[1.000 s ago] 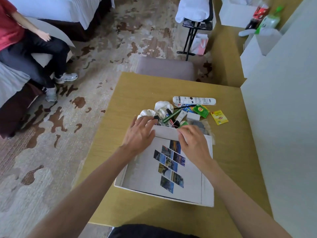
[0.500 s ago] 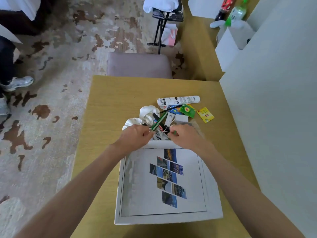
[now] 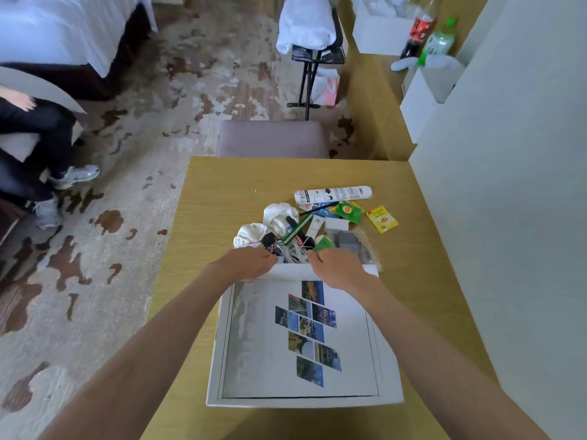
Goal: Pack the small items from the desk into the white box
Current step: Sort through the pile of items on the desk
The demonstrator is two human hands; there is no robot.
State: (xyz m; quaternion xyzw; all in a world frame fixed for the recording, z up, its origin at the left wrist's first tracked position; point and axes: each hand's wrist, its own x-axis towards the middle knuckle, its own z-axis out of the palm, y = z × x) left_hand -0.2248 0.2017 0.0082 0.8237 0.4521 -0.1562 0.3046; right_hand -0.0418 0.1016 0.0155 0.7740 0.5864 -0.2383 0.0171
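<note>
Gripping the white cable tangle (image 3: 293,253) with curled fingers of the left hand (image 3: 251,265), seemingly pinching a green sachet (image 3: 323,243) with the right hand (image 3: 338,269); heaped just beyond the white box's (image 3: 292,272) far rim, on the counter (image 3: 222,192).

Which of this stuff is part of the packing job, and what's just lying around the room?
Part of the job: white box, white tube, green sachet, yellow sachet, rolled white cloths, tangled white cable, left hand, right hand.

Just lying about: cola bottle, green bottle, padded stool, pink tissue pack.
</note>
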